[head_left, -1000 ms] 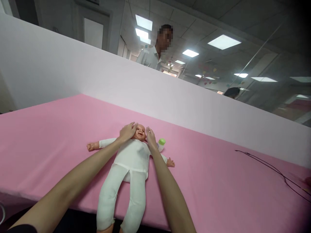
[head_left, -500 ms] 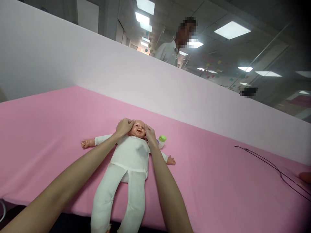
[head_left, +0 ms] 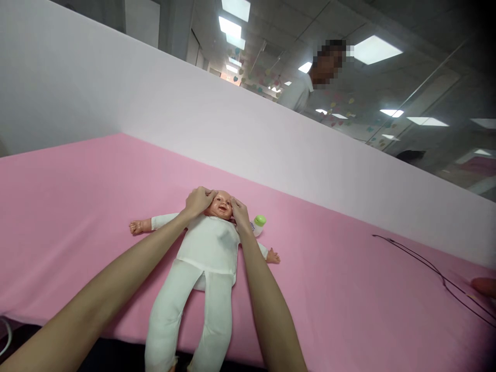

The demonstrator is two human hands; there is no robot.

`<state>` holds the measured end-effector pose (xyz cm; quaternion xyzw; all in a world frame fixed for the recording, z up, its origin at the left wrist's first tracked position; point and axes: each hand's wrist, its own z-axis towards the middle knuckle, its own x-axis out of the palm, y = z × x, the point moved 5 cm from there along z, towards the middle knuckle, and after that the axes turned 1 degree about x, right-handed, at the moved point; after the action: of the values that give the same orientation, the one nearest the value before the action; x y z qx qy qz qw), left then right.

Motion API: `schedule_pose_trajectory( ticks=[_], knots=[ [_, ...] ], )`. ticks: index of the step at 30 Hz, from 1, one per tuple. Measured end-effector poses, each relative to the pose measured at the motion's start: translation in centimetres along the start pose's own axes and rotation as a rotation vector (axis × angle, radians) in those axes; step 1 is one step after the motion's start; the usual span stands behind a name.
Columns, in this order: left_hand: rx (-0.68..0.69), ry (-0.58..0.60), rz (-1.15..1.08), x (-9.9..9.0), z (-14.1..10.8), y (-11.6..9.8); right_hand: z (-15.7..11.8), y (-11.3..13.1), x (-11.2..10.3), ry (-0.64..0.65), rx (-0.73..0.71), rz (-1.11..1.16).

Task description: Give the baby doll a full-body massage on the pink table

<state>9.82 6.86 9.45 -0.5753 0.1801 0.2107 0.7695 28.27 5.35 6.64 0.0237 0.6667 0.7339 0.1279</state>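
Observation:
A baby doll with a white cloth body lies on its back on the pink surface, its arms spread. My left hand rests against the side of its head at the left, with the fingers curled at the temple. At the other side of the head, my right hand touches the temple with bent fingers. The doll's face shows between my two hands. Just right of my right hand stands a small bottle with a green cap, partly hidden by my wrist.
The pink sheet covers the table. A thin black cable lies at the right, near a brownish object at the edge. Behind rises a white partition, with a person beyond it.
The person beyond the partition has moved to the right. Both my hands stay at the doll's head with hardly any visible shift.

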Motion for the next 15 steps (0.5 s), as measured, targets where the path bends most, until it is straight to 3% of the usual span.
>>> schedule_pose_trajectory(
  ticks=[3, 8, 15],
  knots=[
    [-0.008, -0.005, 0.006, -0.1, 0.0, 0.1, 0.0, -0.2, -0.1, -0.001, 0.026, 0.019],
    [0.024, 0.029, -0.038, -0.1, -0.4, -0.4, -0.3, 0.6, 0.4, 0.103, -0.023, 0.018],
    [-0.028, 0.012, 0.089, -0.2, -0.1, -0.1, 0.7, -0.7, -0.1, 0.01, -0.008, -0.047]
  ],
)
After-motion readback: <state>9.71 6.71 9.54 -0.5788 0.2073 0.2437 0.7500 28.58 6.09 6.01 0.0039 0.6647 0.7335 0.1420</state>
